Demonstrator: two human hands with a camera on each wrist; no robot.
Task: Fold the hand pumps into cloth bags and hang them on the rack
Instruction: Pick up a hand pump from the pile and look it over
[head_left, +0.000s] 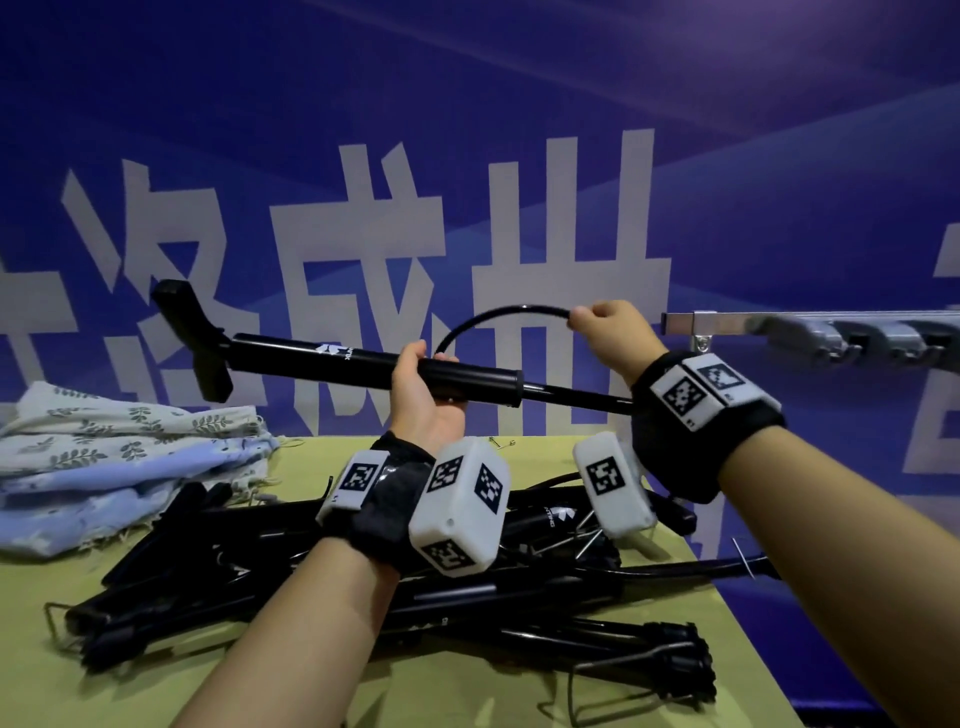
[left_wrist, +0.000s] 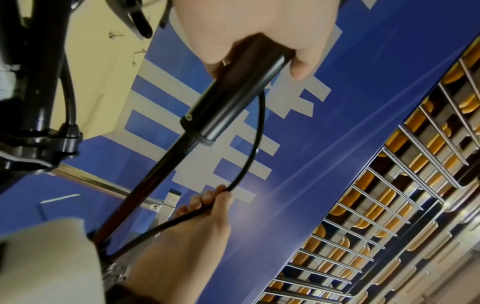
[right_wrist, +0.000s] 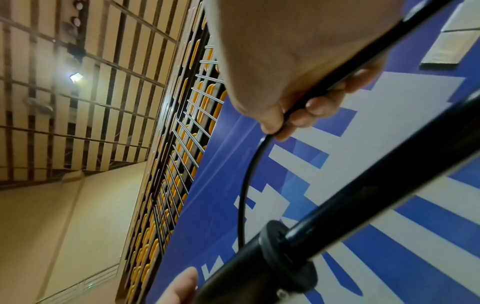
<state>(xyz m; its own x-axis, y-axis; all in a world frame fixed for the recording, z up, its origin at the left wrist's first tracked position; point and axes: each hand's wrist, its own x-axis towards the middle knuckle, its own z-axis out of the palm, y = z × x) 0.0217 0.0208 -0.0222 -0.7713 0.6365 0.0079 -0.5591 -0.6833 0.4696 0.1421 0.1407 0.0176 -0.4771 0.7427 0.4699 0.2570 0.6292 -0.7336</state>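
I hold a black hand pump (head_left: 322, 358) level in the air above the table. My left hand (head_left: 423, 387) grips its barrel (left_wrist: 233, 88) from below, near the collar where the thinner rod comes out. The pump's thin black hose (head_left: 498, 314) arcs up from the barrel, and my right hand (head_left: 602, 319) pinches it near the top of the arc (right_wrist: 285, 117). The T-handle (head_left: 189, 338) points left. Folded cloth bags (head_left: 130, 457), pale with a leaf print, lie at the table's left. A metal rack (head_left: 810, 327) with hooks juts out at the right.
A pile of several more black pumps (head_left: 395, 587) covers the middle of the yellow-green table (head_left: 675, 675), under my forearms. A blue banner with large white characters (head_left: 519, 156) stands right behind the table. The table's right edge falls away near the rack.
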